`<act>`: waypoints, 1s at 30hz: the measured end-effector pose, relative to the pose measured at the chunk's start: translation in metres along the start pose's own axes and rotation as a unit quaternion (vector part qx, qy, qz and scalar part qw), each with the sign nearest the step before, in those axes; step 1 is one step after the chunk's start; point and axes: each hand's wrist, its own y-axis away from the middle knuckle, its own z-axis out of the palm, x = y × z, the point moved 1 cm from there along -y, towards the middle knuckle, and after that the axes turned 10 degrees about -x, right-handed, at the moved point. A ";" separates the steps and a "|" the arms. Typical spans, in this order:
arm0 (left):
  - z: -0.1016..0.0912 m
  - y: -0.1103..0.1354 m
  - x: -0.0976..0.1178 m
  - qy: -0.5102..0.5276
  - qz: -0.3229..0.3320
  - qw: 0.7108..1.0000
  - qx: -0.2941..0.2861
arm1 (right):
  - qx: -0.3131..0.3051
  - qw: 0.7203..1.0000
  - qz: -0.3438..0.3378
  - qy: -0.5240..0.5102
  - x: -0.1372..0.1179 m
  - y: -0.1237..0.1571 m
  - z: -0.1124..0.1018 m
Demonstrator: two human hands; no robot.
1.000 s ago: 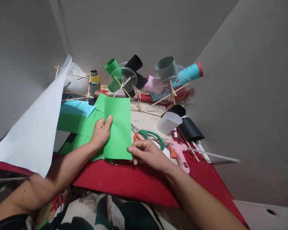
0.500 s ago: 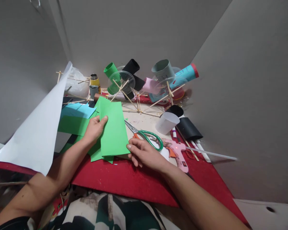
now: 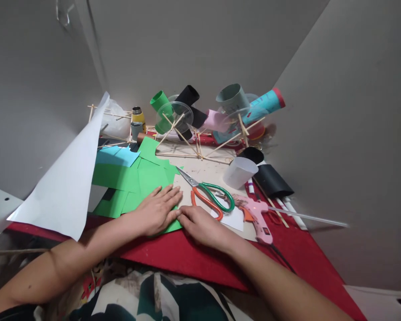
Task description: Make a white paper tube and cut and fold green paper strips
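Observation:
My left hand [image 3: 158, 211] lies flat with fingers stretched out, pressing on a green sheet of paper [image 3: 173, 226] at the table's front. My right hand [image 3: 200, 225] is at that sheet's right edge, its fingers closed together on the edge beside my left thumb. Most of the sheet is hidden under my hands. More green paper pieces [image 3: 113, 176] lie under and to the left of it. Just beyond my right hand rest scissors [image 3: 198, 183] with one green and one orange handle, blades parted.
A pink glue gun [image 3: 259, 214] with a clear stick lies at the right. Paper tubes, one white [image 3: 240, 173] and one black [image 3: 274, 180], stand near it. Stick frames [image 3: 198, 145] with discs and coloured tubes line the back. A large white sheet [image 3: 67, 178] curls up at the left.
The folded green paper, held up earlier, is now down on the table. My left hand has moved from gripping its left edge to lying flat on it. My right hand stays at the right edge.

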 end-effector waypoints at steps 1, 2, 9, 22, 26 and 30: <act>0.002 -0.002 -0.003 0.005 -0.001 1.000 -0.020 | 0.002 1.000 0.000 0.017 -0.001 0.000 0.000; 0.003 -0.003 -0.007 0.010 0.000 0.999 -0.033 | 0.002 1.000 0.001 0.030 -0.001 -0.001 -0.001; 0.001 -0.009 -0.033 -0.001 0.015 0.999 -0.039 | -0.015 0.997 0.019 0.067 -0.001 -0.001 -0.001; -0.011 -0.032 -0.070 0.021 -0.058 0.998 0.007 | -0.007 0.998 0.025 0.057 -0.004 0.001 0.000; -0.012 -0.032 -0.083 0.084 -0.112 0.984 0.110 | -0.012 1.000 0.019 0.021 -0.007 0.006 0.002; -0.022 -0.011 -0.094 0.233 -0.156 0.924 0.259 | -0.022 0.998 0.000 -0.062 -0.007 0.011 0.000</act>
